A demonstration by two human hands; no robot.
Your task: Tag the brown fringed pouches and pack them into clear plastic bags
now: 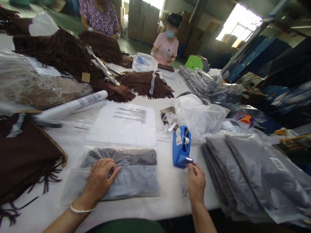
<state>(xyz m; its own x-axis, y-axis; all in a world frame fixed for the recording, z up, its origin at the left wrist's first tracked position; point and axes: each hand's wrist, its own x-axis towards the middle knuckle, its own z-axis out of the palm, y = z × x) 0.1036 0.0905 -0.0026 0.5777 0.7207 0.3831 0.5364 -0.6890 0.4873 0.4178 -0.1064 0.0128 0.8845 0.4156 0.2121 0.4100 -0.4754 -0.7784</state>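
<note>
A flat plastic bag (139, 180) with something dark grey folded inside lies in front of me on the table. My left hand (102, 176) rests on its left part, fingers loosely bent and thumb held apart. To the right of the bag stands a blue tape dispenser (177, 152), its roll mostly hidden. My right hand (196, 179) is at the near end of the dispenser, thumb and fingertips pinched together at the shiny tape end (189, 159). The clear tape itself is hard to make out between the fingers.
Bagged grey goods (256, 169) are stacked at right. Printed white plastic bags (123, 122) lie beyond my bag. A brown fringed bag (18, 152) sits at left, with more fringed bags (144, 83) farther back. Two people (166, 47) stand across the table.
</note>
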